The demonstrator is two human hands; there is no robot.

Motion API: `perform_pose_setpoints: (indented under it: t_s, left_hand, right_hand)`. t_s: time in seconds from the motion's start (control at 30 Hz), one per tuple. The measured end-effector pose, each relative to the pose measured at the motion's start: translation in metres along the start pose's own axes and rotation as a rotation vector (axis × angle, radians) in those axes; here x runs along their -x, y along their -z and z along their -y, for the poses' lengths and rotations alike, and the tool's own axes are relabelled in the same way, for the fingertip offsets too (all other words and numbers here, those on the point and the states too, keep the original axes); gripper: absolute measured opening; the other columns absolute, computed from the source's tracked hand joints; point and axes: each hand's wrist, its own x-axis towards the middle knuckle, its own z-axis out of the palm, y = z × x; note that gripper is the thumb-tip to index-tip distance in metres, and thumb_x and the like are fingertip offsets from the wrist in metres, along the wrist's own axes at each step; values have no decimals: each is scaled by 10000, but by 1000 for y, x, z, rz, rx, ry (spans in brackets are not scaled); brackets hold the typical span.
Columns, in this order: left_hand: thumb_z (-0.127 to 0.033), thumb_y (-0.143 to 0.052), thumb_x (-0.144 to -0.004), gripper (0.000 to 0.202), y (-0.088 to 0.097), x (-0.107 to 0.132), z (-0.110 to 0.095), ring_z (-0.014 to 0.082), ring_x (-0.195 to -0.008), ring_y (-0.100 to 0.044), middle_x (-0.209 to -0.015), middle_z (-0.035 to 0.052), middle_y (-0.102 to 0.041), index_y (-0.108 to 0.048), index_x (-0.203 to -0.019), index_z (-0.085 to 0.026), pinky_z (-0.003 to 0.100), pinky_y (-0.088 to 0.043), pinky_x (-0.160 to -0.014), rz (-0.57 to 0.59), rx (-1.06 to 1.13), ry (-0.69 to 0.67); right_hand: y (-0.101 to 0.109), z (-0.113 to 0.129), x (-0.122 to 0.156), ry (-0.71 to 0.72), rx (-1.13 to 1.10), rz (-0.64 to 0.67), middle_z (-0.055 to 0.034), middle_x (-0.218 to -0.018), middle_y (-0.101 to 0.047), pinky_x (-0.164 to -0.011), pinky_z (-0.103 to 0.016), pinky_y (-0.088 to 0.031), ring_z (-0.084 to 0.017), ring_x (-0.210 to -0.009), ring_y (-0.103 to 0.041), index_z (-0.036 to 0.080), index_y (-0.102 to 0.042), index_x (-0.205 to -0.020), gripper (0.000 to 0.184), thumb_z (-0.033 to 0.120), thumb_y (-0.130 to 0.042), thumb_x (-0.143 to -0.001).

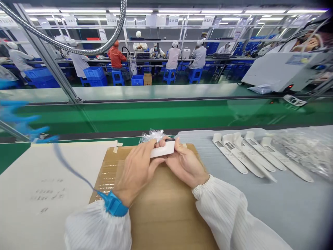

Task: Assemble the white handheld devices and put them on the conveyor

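Observation:
Both my hands hold one small white plastic part (163,149) with a dark end, just above a brown cardboard sheet (156,208). My left hand (136,170) pinches its left side, thumb and fingers closed on it. My right hand (183,163) grips its right end with curled fingers. A crumpled clear plastic wrapper (151,135) lies right behind the part. A blue wrist strap (114,205) with a coiled blue cord sits on my left wrist.
Several long white plastic housings (247,154) lie in a row on a grey mat (286,208) to the right, beside clear bags (307,149). A white paper sheet (39,187) lies left. A green conveyor belt (166,116) runs behind. Seated workers are far back.

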Motion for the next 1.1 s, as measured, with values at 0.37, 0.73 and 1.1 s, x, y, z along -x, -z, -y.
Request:
perform_pose_setpoints:
  t_s: [0.37, 0.73, 1.1]
  left_hand:
    - [-598, -320, -973, 500, 15, -9, 1, 73, -370, -316, -569, -8, -535, -512, -759, -189, 224, -211, -393, 309, 792, 739]
    - [-285, -616, -827, 280, 37, -32, 46, 115, -595, -542, -813, 45, -671, -577, -1085, -186, 230, -415, -571, -96, 604, 772]
    - [-138, -642, -707, 340, 77, -103, 141, 364, -1114, -586, -1044, 134, -656, -660, -1046, -125, 459, -411, -950, -74, -183, 826]
  right_hand:
    - [4, -5, -5, 33, 32, -16, -60, -1202, -679, -1078, -397, -437, -220, -1190, -584, 222, -696, -1039, 345, 528, -574, -935]
    - [14, -9, -6, -29, 74, -262, -56, -1362, -631, -919, -344, -528, -162, -992, -649, 261, -683, -1106, 259, 409, -676, -894]
    - [13, -8, -7, -55, 5, -289, -46, -1306, -661, -836, -269, -542, -115, -908, -673, 229, -679, -1086, 241, 272, -731, -855]
